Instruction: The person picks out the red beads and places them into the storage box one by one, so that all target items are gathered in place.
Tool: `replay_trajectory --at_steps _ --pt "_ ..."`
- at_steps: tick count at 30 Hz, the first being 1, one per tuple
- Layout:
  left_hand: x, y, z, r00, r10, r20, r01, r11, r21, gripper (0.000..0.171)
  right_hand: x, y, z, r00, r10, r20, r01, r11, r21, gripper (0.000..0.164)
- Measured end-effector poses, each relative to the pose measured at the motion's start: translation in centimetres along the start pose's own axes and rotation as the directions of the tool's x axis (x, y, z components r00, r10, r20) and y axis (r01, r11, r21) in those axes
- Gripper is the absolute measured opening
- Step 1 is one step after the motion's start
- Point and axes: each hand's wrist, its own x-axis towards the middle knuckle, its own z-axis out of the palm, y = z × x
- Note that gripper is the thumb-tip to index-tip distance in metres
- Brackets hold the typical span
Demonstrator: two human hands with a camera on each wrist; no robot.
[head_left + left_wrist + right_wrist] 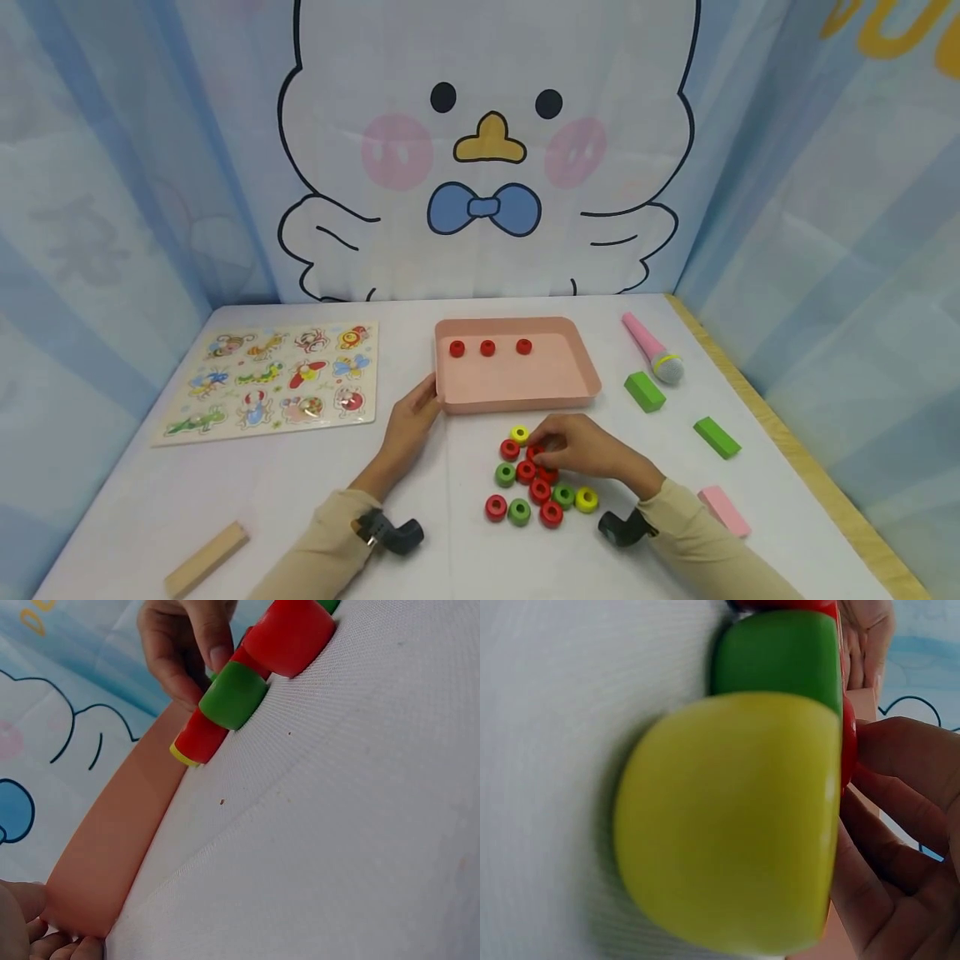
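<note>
At the near left corner of a pink tray (517, 407), my left hand (408, 425) grips the wall; in the left wrist view its thumb and curled fingers (66, 946) meet at that corner. Three red beads (487, 348) sit in a row inside the tray, toward its far side. My right hand (585, 447) is over a loose group of ring-shaped beads on the table, its thumb and fingertips pinching a red bead (535, 452). Around it lie more red beads, green beads (519, 512) and yellow beads (587, 499). A yellow bead (727, 825) fills much of the right wrist view.
On the left lies an insect picture puzzle board (277, 383), with a wooden block (206, 560) nearer me. To the right are a pink toy microphone (654, 350), two green blocks (645, 392) and a pink block (723, 511). A printed curtain (487, 258) stands behind the table.
</note>
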Motion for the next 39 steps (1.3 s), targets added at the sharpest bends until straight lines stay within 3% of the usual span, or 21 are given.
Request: replay_trajectory --at_steps 11,27,34,39 --pt "-0.2 0.1 0.2 1.000 -0.021 -0.009 0.021 1.000 0.009 0.053 0.0 0.1 -0.1 1.000 -0.004 0.012 0.004 1.000 0.009 0.024" --pt "-0.1 -0.1 0.1 1.000 0.017 0.008 -0.017 1.000 -0.021 0.052 0.1 0.1 -0.6 1.000 -0.015 0.021 0.015 1.000 -0.016 0.024" --pt "-0.1 -0.1 0.1 1.000 0.001 0.003 -0.001 1.000 -0.014 0.053 0.3 -0.4 -2.0 0.998 -0.068 0.003 0.068 0.997 -0.021 0.023" --pt "-0.1 -0.1 0.1 1.000 -0.009 -0.006 0.009 1.000 -0.009 0.052 1.2 -0.6 -3.9 0.998 -0.054 -0.044 0.054 0.998 -0.011 0.025"
